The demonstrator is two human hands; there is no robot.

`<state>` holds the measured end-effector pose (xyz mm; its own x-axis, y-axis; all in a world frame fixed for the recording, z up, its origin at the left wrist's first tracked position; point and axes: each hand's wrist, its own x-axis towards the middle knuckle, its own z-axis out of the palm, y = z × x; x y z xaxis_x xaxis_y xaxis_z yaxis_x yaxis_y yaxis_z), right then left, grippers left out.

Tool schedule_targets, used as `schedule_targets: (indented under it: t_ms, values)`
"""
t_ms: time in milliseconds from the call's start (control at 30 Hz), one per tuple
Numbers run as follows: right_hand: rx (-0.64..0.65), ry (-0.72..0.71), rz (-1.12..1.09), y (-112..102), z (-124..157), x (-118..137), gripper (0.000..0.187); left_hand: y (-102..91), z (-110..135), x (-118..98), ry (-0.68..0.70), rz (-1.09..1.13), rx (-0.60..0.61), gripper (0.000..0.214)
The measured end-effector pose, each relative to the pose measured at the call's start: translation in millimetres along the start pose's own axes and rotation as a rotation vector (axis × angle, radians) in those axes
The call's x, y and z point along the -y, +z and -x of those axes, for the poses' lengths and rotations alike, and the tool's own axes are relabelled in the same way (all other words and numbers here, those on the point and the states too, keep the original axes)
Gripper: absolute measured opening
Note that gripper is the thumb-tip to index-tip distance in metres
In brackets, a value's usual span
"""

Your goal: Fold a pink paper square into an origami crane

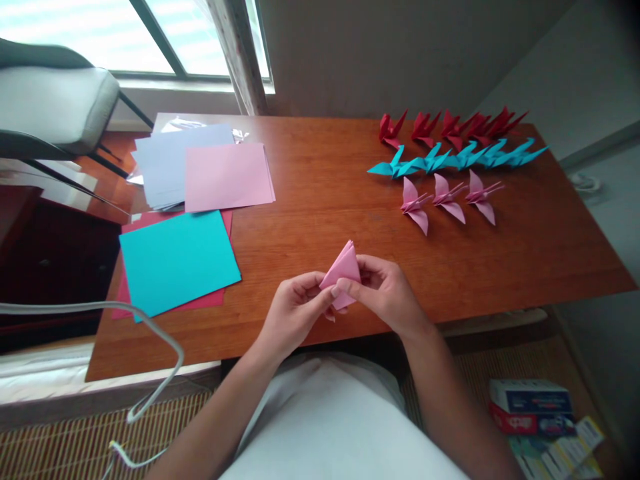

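White lap (325, 413) below, left hand (295, 310) and right hand (387, 293) are both pinching the folded pink paper (344, 267) off the table (320, 200); unsupported, fingertips may be slipping, skewing its crease

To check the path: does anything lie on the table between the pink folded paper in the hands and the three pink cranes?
Nothing visible does. The left hand and right hand pinch the pink folded paper; the table between it and the pink cranes shows bare wood.
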<state>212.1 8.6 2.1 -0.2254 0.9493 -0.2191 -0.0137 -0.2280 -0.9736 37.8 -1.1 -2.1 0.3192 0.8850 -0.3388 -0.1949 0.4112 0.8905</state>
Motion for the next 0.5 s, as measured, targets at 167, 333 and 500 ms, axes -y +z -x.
schedule_targets:
  t_ms: [167, 333, 500]
  values:
    - [-0.022, -0.047, -0.025, -2, -7, 3, 0.026, -2.3, 0, 0, -0.008, -0.007, 0.048, 0.03]
    - [-0.077, -0.073, -0.004, 0, -11, 6, 0.026, -2.2, 1, -2, -0.026, -0.017, 0.095, 0.031]
    - [-0.034, -0.061, 0.025, 2, -8, 7, 0.025, -1.0, -1, -3, 0.019, -0.045, 0.038, 0.03]
